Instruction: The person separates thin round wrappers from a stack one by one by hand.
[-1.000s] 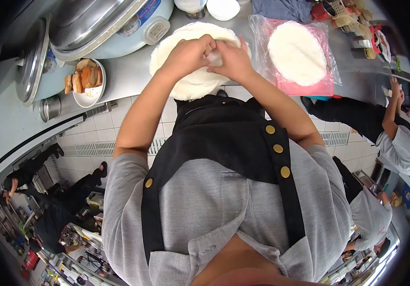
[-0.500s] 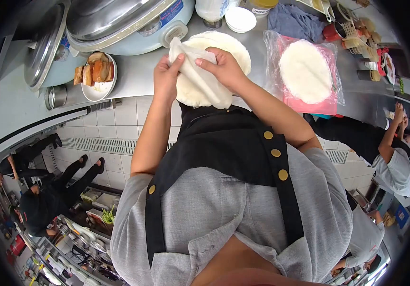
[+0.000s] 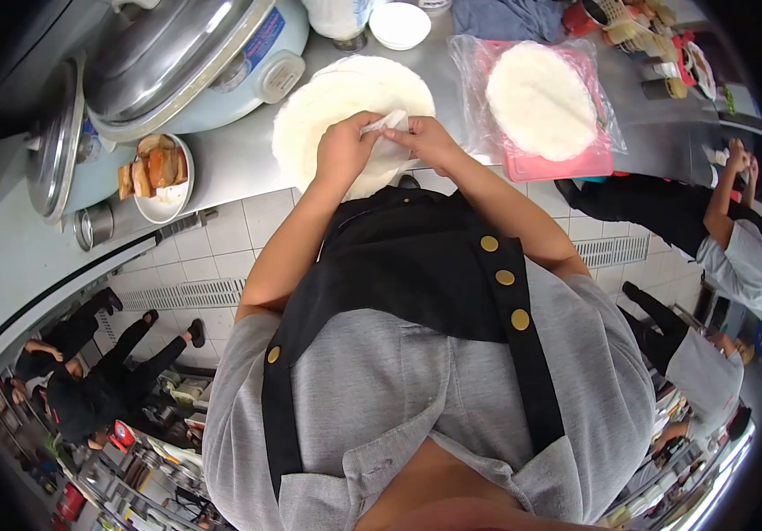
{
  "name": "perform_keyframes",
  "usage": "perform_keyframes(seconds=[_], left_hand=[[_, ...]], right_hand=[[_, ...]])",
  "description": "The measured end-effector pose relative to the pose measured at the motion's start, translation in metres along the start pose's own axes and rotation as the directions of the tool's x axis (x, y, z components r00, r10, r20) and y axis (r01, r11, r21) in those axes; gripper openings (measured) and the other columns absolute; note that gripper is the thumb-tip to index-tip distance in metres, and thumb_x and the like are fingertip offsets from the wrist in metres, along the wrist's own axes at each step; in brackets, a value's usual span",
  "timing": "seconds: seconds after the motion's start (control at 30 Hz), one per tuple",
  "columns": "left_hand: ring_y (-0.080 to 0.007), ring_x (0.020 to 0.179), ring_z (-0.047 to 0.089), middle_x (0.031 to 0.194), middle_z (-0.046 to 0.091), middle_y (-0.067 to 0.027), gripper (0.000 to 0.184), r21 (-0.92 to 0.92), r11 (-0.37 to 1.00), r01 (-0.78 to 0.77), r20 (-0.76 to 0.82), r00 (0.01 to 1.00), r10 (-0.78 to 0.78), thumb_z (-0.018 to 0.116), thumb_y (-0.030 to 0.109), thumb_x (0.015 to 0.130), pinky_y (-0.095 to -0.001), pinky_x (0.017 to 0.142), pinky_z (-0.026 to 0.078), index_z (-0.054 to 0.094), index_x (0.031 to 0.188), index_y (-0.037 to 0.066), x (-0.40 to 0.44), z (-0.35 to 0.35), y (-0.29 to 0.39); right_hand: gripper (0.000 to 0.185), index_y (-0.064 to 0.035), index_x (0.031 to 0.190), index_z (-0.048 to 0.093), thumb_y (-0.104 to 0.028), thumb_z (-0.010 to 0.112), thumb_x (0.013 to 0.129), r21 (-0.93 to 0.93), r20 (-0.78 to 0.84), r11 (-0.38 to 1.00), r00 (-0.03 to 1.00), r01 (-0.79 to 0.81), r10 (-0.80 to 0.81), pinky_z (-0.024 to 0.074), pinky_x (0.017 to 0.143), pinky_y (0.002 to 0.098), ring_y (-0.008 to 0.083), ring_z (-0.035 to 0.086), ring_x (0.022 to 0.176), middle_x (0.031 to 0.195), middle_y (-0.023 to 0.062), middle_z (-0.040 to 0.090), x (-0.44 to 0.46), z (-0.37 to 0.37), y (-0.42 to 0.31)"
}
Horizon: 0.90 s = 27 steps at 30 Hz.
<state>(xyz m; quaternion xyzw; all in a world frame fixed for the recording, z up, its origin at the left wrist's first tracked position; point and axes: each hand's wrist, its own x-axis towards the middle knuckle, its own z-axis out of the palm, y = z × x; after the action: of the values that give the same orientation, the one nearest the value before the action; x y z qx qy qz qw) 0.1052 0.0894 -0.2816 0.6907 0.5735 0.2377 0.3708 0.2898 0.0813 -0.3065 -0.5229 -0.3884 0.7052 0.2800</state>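
Thin white sheet [image 3: 390, 153]: being pinched up now, above a round white stack [image 3: 310, 106] on the silver metal counter [image 3: 232, 152].
Left hand [image 3: 343, 148], right hand [image 3: 431, 142]: both clamped on it, close together, so it seems steadied.
Pink rectangular board [image 3: 562, 166]: a round white pile [image 3: 542, 102] is borne there, clear plastic [image 3: 465, 75] around.

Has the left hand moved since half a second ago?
Yes: the left hand has shifted rightward, farther from the larger silver-lidded cooker, which stands fixed on the counter.

Grey short-sleeved collared shirt [image 3: 363, 389] under black apron [image 3: 416, 288] with gold-coloured buttons [image 3: 505, 277].
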Motion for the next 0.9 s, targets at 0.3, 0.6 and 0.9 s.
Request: perform_keyframes(seconds=[0.3,0.6,0.9], left_hand=[[-0.0197,0.069,0.062,0.078,0.068,-0.0115,0.02,-0.224,0.972,0.065,-0.062,0.995,-0.081,0.066,0.024,0.094,-0.0311,0.07,0.05,0.068,0.096,0.004,0.011,-0.008,-0.022],[-0.0142,0.095,0.062,0.104,0.067,-0.008,0.023,-0.473,0.849,0.234,0.17,0.97,-0.173,0.062,0.015,0.096,-0.028,0.086,0.049,0.061,0.114,0.001,-0.002,-0.02,-0.035],[-0.0253,0.088,0.069,0.095,0.071,-0.0175,0.035,-0.001,0.999,0.033,0.217,0.976,-0.032,0.073,0.031,0.086,-0.0343,0.079,0.051,0.069,0.103,0.001,0.024,-0.021,0.005]], right_hand=[[0.032,0.0056,0.101,0.07,-0.025,0.069,0.092,-0.131,-0.16,0.985,0.983,-0.114,0.092,0.0535,0.065,0.0296,0.0163,0.066,0.071,0.088,0.0111,0.071,-0.009,-0.021,0.028],[0.033,0.0028,0.106,0.071,-0.023,0.076,0.086,-0.006,-0.052,0.993,0.991,0.121,-0.121,0.0521,0.077,0.0308,0.0141,0.065,0.081,0.093,0.009,0.072,-0.005,-0.016,0.022],[0.029,0.0028,0.099,0.07,-0.024,0.074,0.087,-0.249,-0.032,0.94,0.968,0.233,-0.248,0.05,0.068,0.0322,0.0129,0.062,0.072,0.08,0.008,0.07,-0.015,-0.005,0.016]])
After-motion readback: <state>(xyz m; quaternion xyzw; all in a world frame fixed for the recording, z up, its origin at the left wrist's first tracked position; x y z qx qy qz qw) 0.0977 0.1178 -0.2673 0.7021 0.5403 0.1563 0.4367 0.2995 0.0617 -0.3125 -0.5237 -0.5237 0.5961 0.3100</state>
